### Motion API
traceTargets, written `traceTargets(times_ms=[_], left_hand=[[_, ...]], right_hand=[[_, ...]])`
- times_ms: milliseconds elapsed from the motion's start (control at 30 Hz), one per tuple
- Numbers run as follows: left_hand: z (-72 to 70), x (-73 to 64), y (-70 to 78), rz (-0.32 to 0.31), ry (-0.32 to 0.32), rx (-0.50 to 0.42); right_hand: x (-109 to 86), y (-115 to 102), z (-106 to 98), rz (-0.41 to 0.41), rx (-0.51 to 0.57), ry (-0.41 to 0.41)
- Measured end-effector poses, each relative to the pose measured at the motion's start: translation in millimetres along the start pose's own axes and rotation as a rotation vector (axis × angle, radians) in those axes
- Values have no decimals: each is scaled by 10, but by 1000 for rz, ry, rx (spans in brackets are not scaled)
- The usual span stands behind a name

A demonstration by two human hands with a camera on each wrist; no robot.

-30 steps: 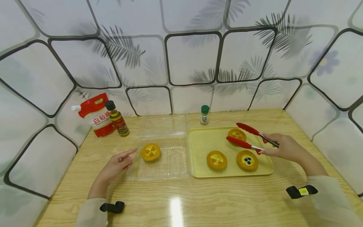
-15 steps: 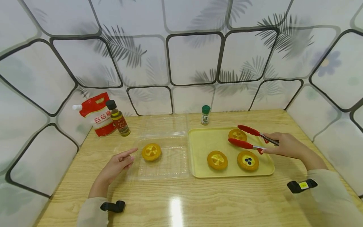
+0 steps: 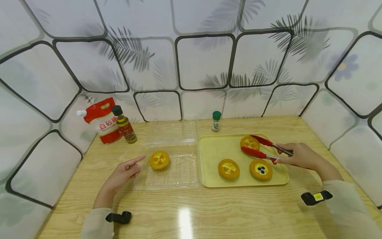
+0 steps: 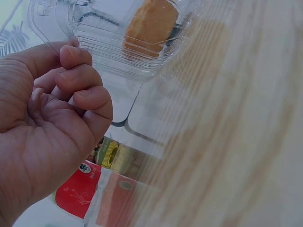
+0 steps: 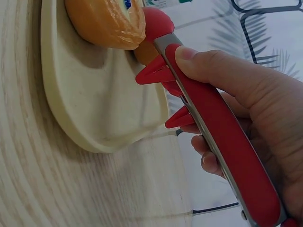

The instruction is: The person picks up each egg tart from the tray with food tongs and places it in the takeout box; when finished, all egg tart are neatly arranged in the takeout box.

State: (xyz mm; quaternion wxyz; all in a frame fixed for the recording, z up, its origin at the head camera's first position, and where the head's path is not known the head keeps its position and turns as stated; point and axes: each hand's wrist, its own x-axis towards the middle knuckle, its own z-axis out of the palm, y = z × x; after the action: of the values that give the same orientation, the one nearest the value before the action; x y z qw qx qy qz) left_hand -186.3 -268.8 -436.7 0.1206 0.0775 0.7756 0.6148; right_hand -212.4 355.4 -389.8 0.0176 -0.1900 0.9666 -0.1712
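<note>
My right hand (image 3: 302, 156) grips red-tipped tongs (image 3: 253, 152) over the yellow tray (image 3: 209, 146). The two tong heads straddle a pastry tart (image 3: 249, 142) at the tray's back. Thumb and fingers wrap the red handle (image 5: 222, 127) in the right wrist view. Another tart (image 3: 228, 168) and one with dark berries (image 3: 261, 170) sit nearer the front of the tray. At the left edge of a clear plastic container (image 3: 182, 172) is my left hand (image 3: 120, 174), index finger extended and other fingers loosely bent. That container, lid folded back, holds one tart (image 3: 159, 160).
A red and white sugar pouch (image 3: 104, 121) and an oil bottle (image 3: 125, 126) stand at the back left. Behind the tray is a small green-capped shaker (image 3: 216, 121). Patterned walls (image 3: 206, 63) enclose the wooden table (image 3: 155, 212).
The tongs' far arm has come down and closer to the near arm, so the heads now flank the back tart. The left hand stays in place.
</note>
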Motion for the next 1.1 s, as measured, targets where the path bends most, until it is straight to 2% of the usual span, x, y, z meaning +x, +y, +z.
traceTargets(times_ms=[700,1100], left_hand=[[14,-22,31,21,-9,2],[16,-10,30,-20,-2,13]], right_hand=[[-9,-18,30,9,11,-5],[-37,-16,-9,2,16,10]])
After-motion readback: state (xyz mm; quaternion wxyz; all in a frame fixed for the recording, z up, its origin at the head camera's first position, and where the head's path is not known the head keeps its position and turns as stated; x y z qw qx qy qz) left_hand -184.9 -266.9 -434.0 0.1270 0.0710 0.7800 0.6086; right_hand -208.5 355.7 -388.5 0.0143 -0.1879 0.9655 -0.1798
